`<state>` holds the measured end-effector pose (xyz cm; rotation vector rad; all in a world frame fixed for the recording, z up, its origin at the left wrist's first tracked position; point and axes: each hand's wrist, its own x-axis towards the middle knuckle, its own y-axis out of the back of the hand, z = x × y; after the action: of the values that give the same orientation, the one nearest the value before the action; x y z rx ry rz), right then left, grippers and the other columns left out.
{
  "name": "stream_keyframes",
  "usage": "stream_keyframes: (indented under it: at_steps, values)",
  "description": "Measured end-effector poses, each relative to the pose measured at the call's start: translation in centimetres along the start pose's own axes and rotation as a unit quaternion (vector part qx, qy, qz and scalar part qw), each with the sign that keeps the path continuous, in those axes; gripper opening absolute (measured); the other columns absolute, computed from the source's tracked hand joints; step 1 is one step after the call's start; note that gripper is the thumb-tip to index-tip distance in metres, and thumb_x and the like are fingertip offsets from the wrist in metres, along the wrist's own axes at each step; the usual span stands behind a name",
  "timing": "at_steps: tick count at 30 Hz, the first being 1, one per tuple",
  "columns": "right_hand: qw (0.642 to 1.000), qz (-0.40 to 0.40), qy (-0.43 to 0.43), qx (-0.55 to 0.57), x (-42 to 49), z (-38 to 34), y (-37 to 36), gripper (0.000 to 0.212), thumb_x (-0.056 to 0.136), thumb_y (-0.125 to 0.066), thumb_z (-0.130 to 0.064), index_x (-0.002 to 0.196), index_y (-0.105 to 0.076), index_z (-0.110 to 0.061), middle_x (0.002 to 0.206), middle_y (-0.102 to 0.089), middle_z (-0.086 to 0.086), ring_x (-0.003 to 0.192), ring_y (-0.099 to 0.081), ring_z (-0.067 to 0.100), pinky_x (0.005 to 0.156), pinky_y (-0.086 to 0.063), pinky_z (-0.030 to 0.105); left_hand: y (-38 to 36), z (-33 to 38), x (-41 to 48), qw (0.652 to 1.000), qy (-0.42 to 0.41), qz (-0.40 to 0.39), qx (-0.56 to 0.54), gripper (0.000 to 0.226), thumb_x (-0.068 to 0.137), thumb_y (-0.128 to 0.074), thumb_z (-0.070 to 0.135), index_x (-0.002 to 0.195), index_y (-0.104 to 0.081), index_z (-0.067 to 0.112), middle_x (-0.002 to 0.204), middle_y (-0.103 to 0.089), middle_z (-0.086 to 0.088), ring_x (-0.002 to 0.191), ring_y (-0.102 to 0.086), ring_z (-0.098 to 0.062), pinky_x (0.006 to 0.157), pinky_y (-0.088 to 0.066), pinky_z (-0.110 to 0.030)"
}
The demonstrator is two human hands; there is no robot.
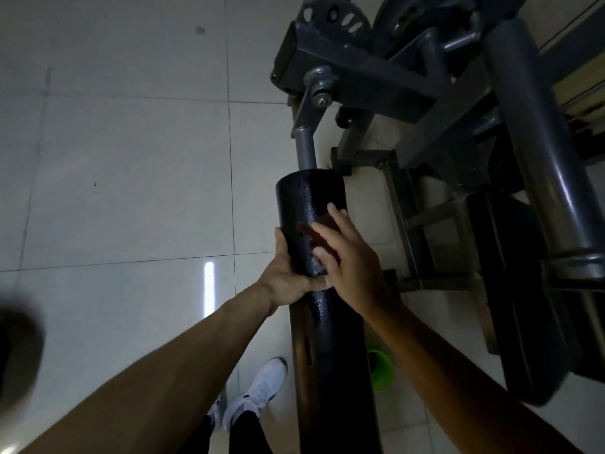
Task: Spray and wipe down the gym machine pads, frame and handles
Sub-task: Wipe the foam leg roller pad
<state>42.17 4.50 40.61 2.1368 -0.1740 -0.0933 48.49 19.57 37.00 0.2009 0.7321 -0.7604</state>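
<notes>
Now, head view: looking steeply down in dim light at a grey gym machine.
Roller pad (311, 204): a long, glossy black cylinder. Its long axis runs from the bottom of the picture up and away to a grey steel rod (306, 152), which joins it to the machine frame (360, 86).
Left hand (288, 270): clamped on the pad from its left side, with the thumb along the side and the fingers curled beneath.
Right hand (352, 257): laid over the pad's top right, fingers straight and spread apart. Whether a cloth lies under it cannot be told.
Key relation: both hands sit partway along the pad, and its far end lies straight ahead of the right fingertips. A wiping stroke would likely run forward along that axis.
Around: a thick grey tube (537, 142) stands to the right. A green container (379, 368) sits on the tiled floor (131, 158) just right of the pad, and a white shoe (262, 388) is at lower left.
In the way: nothing between the hands and the far end; the rod begins just past it.
</notes>
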Motion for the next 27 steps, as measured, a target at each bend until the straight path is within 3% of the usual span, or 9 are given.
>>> stream_keyframes:
  at_steps: [4,8,11,14,16,18,22,24,27]
  values:
    - [0.999,0.045,0.002,-0.018,6.5,0.0,0.0,0.033,0.1,-0.062,-0.01,0.132,-0.069,-0.017,0.161,-0.043,0.007,0.152,-0.033,0.034,0.112,-0.046,0.045,-0.4,-0.5,0.4,1.0,0.001,0.025,0.014,0.142,0.048,-0.099,0.043,0.153,-0.005,0.046,0.135,-0.062,0.012,0.123,-0.061,-0.013,0.105,-0.053,-0.043]
    - [0.994,0.068,-0.071,-0.05,11.5,-1.4,-0.3,0.03,0.102,-0.058,-0.019,0.131,-0.067,-0.022,0.16,-0.044,0.001,0.145,-0.044,0.025,0.107,-0.051,0.046,-0.6,-0.9,0.8,0.999,0.013,0.041,0.007,0.143,0.044,-0.1,0.047,0.153,-0.007,0.045,0.135,-0.063,0.013,0.122,-0.063,-0.012,0.104,-0.053,-0.041]
    - [0.996,0.044,-0.019,-0.079,7.5,-1.6,-0.6,0.029,0.102,-0.056,-0.02,0.129,-0.067,-0.02,0.161,-0.043,0.002,0.15,-0.038,0.027,0.102,-0.054,0.045,-0.6,-0.5,0.5,0.999,0.015,0.038,0.011,0.15,0.041,-0.101,0.048,0.154,-0.002,0.048,0.14,-0.06,0.012,0.127,-0.059,-0.013,0.107,-0.051,-0.043]
    - [0.995,-0.016,0.056,-0.083,2.2,-1.0,-0.7,0.032,0.101,-0.057,-0.02,0.132,-0.066,-0.017,0.164,-0.039,0.004,0.154,-0.029,0.03,0.11,-0.049,0.05,-0.6,0.4,-0.1,0.998,0.029,0.021,0.043,0.162,0.04,-0.094,0.051,0.155,0.02,0.047,0.144,-0.053,0.008,0.13,-0.053,-0.017,0.109,-0.05,-0.042]
    - [0.993,-0.02,0.075,-0.085,3.4,-0.3,-0.3,0.033,0.101,-0.059,-0.019,0.132,-0.067,-0.016,0.165,-0.036,0.006,0.155,-0.028,0.032,0.107,-0.051,0.05,-0.7,0.3,-0.3,0.998,0.023,0.03,0.052,0.16,0.04,-0.093,0.055,0.154,0.019,0.047,0.145,-0.053,0.006,0.13,-0.054,-0.018,0.109,-0.05,-0.042]
    - [0.992,-0.004,0.074,-0.103,6.9,-0.3,-0.3,0.027,0.1,-0.062,-0.015,0.126,-0.07,-0.017,0.164,-0.038,0.006,0.154,-0.029,0.035,0.102,-0.054,0.051,-0.7,0.2,-0.3,0.997,0.022,0.041,0.057,0.16,0.043,-0.094,0.058,0.154,0.019,0.048,0.148,-0.052,0.008,0.131,-0.054,-0.016,0.109,-0.049,-0.04]
    - [0.994,0.018,0.011,-0.109,12.6,-1.4,-0.9,0.022,0.101,-0.062,-0.018,0.121,-0.07,-0.017,0.162,-0.041,0.004,0.155,-0.027,0.035,0.114,-0.045,0.052,-0.9,0.1,-0.8,0.997,0.032,0.047,0.046,0.158,0.058,-0.095,0.048,0.154,0.03,0.04,0.151,-0.044,0.013,0.135,-0.048,-0.011,0.115,-0.043,-0.036]
    - [0.993,0.022,-0.016,-0.112,12.0,-2.1,-1.1,0.022,0.102,-0.061,-0.021,0.122,-0.068,-0.018,0.161,-0.042,0.005,0.154,-0.028,0.034,0.114,-0.045,0.052,-1.1,0.3,-1.0,0.996,0.033,0.053,0.056,0.157,0.059,-0.094,0.049,0.154,0.031,0.038,0.155,-0.044,0.007,0.134,-0.05,-0.016,0.113,-0.046,-0.038]
    - [0.994,-0.013,0.023,-0.11,7.0,-2.2,-0.6,0.025,0.102,-0.06,-0.019,0.125,-0.068,-0.016,0.163,-0.039,0.006,0.155,-0.027,0.034,0.111,-0.047,0.05,-1.6,0.9,-1.3,0.992,0.033,0.072,0.101,0.159,0.056,-0.091,0.059,0.154,0.032,0.038,0.152,-0.049,0.0,0.13,-0.055,-0.023,0.105,-0.051,-0.041]
